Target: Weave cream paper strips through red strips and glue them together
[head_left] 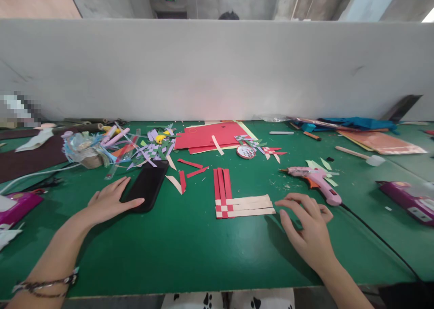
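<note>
My left hand (109,198) is open, fingers stretched out beside a black phone (147,188) and its thumb lying over the phone's lower part. In the middle of the table lies a woven paper piece (224,209): red strips (222,183) point away from me and cream strips (251,205) reach right from a small checkered corner. My right hand (307,227) hovers at the free ends of the cream strips, fingers apart and nothing held. Loose red and cream paper scraps (183,181) lie between the phone and the weave.
A pink glue gun (315,179) rests right of the weave, its cord running to the front edge. Red paper sheets (210,136) and a round tin (246,152) lie behind. Woven purple-green scraps (154,146) pile up left. A grey partition (217,69) closes the back.
</note>
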A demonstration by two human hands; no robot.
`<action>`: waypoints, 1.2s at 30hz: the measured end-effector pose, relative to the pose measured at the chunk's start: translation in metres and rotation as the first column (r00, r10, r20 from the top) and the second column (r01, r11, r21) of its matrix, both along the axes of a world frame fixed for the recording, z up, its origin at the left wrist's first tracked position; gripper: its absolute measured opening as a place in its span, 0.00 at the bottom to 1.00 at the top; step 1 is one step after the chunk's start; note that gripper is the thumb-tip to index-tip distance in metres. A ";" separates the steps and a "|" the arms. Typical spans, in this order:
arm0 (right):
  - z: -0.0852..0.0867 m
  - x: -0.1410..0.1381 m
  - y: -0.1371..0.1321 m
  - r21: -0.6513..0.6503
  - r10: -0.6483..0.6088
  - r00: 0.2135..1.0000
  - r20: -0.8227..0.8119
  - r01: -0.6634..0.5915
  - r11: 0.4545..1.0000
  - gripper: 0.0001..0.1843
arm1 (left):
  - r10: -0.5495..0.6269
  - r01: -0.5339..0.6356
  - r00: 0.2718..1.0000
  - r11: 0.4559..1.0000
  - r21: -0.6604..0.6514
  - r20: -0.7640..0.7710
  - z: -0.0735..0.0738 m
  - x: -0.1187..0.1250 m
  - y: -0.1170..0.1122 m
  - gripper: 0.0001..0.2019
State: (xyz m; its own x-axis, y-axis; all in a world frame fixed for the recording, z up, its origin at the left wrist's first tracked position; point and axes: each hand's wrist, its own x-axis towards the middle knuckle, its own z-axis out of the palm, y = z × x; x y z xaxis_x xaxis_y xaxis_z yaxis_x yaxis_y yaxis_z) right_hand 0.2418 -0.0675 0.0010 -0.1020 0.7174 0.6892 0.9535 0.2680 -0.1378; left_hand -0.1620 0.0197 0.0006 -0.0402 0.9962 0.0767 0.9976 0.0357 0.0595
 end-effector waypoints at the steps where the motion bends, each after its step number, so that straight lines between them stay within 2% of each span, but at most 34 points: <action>1: 0.001 -0.001 -0.001 -0.008 -0.002 1.000 -0.006 0.002 1.000 0.11 | -0.009 0.010 1.000 0.997 -0.075 0.007 0.003 0.002 -0.002 0.31; 3: 0.002 -0.003 -0.001 -0.018 -0.003 1.000 -0.024 0.002 1.000 0.11 | -0.010 0.014 1.000 0.982 -0.191 0.020 0.008 0.005 -0.004 0.32; 8: 0.004 -0.003 0.000 -0.008 -0.012 0.998 -0.069 0.012 1.000 0.12 | 0.007 -0.004 1.000 0.978 -0.207 0.015 0.015 0.006 -0.004 0.31; 10: 0.003 -0.003 -0.001 -0.011 0.000 0.998 -0.058 0.000 1.000 0.12 | 0.026 -0.023 1.000 0.988 -0.150 0.015 0.019 0.012 -0.005 0.30; 12: 0.001 -0.004 -0.002 -0.032 0.005 1.000 -0.029 -0.006 0.999 0.12 | 0.018 -0.017 0.999 1.000 -0.013 0.049 0.023 0.028 -0.010 0.28; 13: 0.000 -0.006 -0.004 -0.044 0.001 1.000 -0.008 -0.002 0.999 0.12 | -0.063 0.056 0.994 0.995 0.077 0.090 0.024 0.041 -0.014 0.25; 14: -0.001 -0.009 -0.006 -0.056 -0.007 1.000 0.016 0.008 0.998 0.13 | -0.186 0.164 0.974 0.972 0.167 0.128 0.025 0.056 -0.020 0.24; 15: -0.003 -0.013 -0.008 -0.069 -0.013 0.999 0.046 0.016 0.998 0.13 | -0.349 0.313 0.924 0.925 0.215 0.156 0.026 0.073 -0.026 0.23; 17: -0.006 -0.021 -0.013 -0.101 -0.012 0.994 0.111 0.023 0.995 0.13 | -0.657 0.622 0.727 0.753 0.216 0.200 0.024 0.107 -0.038 0.22; 19: -0.009 -0.029 -0.017 -0.149 0.000 0.988 0.157 0.024 0.989 0.14 | -0.804 0.790 0.555 0.590 0.166 0.212 0.020 0.137 -0.046 0.20; 21: -0.011 -0.036 -0.020 -0.184 0.031 0.983 0.180 0.003 0.983 0.15 | -0.856 0.841 0.478 0.511 0.179 0.197 0.015 0.156 -0.049 0.18; 22: -0.012 -0.037 -0.021 -0.197 0.049 0.981 0.186 -0.012 0.980 0.16 | -0.861 0.842 0.472 0.503 0.193 0.187 0.012 0.162 -0.048 0.16; 26: -0.010 -0.037 -0.021 -0.260 0.116 0.966 0.231 -0.054 0.964 0.17 | -0.835 0.806 0.515 0.548 0.224 0.192 0.006 0.173 -0.037 0.12; 30: -0.008 -0.032 -0.022 -0.349 0.184 0.935 0.303 -0.071 0.934 0.21 | -0.837 0.803 0.506 0.546 0.239 0.209 0.001 0.177 -0.030 0.10; 32: -0.009 -0.031 -0.023 -0.378 0.198 0.929 0.312 -0.070 0.923 0.23 | -0.850 0.809 0.493 0.526 0.263 0.183 -0.001 0.174 -0.030 0.11; 36: -0.011 -0.029 -0.024 -0.381 0.185 0.928 0.324 -0.051 0.923 0.25 | -0.896 0.856 0.425 0.443 0.268 0.125 -0.004 0.162 -0.032 0.14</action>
State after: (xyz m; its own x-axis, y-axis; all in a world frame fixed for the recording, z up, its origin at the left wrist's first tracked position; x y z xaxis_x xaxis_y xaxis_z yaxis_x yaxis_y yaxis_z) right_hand 0.2125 -0.0912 -0.0101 -0.3860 0.8756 0.2904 0.9219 0.3774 0.0872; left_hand 0.0002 -0.0127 -0.0031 0.8126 0.4769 0.3350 0.4372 -0.8789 0.1908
